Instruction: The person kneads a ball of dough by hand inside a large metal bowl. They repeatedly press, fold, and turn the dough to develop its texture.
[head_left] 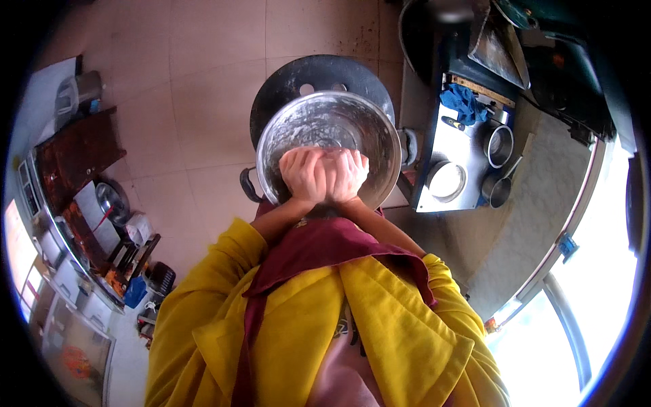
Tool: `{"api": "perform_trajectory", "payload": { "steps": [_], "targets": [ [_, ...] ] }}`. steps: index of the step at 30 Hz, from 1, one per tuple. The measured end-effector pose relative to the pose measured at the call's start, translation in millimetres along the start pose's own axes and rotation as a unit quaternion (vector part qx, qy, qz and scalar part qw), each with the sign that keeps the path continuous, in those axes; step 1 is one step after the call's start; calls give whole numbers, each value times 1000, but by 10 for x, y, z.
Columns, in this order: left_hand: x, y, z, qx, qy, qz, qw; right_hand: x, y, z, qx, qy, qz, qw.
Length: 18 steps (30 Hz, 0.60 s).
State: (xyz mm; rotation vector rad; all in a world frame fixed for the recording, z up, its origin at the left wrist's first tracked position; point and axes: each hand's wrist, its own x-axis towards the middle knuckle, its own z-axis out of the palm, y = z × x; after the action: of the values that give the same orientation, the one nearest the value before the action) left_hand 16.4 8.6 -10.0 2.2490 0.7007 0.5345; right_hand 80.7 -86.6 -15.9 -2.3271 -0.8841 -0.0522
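Side by side inside a wide steel pot [277, 129], my left hand [300, 175] and my right hand [348, 175] are curled into fists with the knuckles turned away from me. The two fists touch each other at the middle, low in the near half of the pot. Whatever lies under or within them is hidden. Whitish smears coat the pot's inner wall and bottom. A dark handle [249, 184] sticks out at the pot's left. Beneath and behind the pot is a dark round stool top [312, 70] with holes in it.
To the right, a metal-topped counter [424, 197] carries a white-looking bowl [447, 181], a steel bowl [500, 146], a saucepan [497, 190] and a blue cloth [463, 103]. Cluttered shelves with a steel basin [112, 202] stand at left. Pinkish tiles [217, 102] cover the floor.
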Motion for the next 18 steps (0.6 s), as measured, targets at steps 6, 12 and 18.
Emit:
{"api": "perform_trajectory", "payload": {
  "steps": [6, 12, 18],
  "targets": [
    [389, -168, 109, 39, -72, 21, 996, 374, 149, 59, -13, -90, 40, 995],
    [707, -222, 279, 64, -116, -57, 990, 696, 313, 222, 16, -195, 149, 969],
    [936, -202, 327, 110, -145, -112, 977, 915, 248, 228, -24, -205, 257, 944]
  ]
}}
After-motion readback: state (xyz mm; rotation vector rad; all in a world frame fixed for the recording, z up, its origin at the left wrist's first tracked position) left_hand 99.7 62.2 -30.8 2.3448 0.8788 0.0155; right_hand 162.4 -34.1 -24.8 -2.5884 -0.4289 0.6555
